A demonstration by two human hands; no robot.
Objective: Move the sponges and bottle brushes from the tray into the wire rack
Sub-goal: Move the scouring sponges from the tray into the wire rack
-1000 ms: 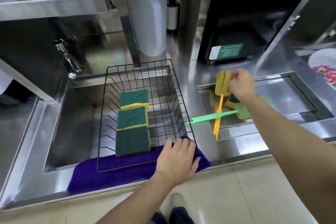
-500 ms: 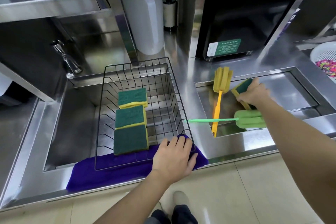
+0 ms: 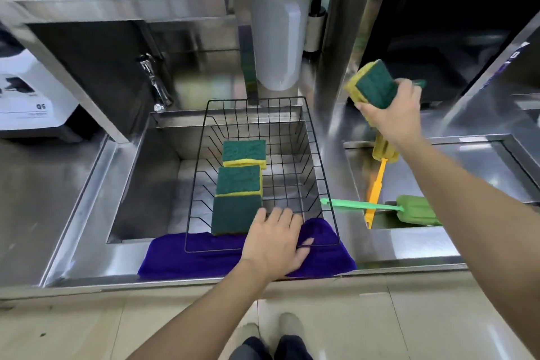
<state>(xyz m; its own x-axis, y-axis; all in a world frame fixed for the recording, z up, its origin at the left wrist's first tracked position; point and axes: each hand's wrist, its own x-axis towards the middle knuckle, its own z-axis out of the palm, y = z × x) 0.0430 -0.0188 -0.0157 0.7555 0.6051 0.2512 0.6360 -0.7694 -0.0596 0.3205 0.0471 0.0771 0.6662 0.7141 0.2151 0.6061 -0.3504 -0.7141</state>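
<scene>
A black wire rack (image 3: 318, 161) sits in the sink, its front edge on a purple cloth. Three green-and-yellow sponges (image 3: 239, 181) lie in a row along its left side. My left hand (image 3: 276, 242) rests flat on the rack's front rim. My right hand (image 3: 393, 112) is raised above the steel tray (image 3: 482, 155), gripping a green-and-yellow sponge (image 3: 372, 85). In the tray lie a yellow bottle brush (image 3: 377, 181) with an orange handle and a green bottle brush (image 3: 380, 207), whose handle reaches toward the rack.
The purple cloth (image 3: 204, 260) hangs over the counter's front edge. A tap (image 3: 155, 83) stands behind the sink at the left. A white cylinder (image 3: 276, 38) and a pump bottle (image 3: 315, 20) stand behind the rack. A dark appliance (image 3: 438, 23) rises behind the tray.
My right hand took a sponge out of the tray and lifted it up and to the left. My left hand stayed on the rack's rim.
</scene>
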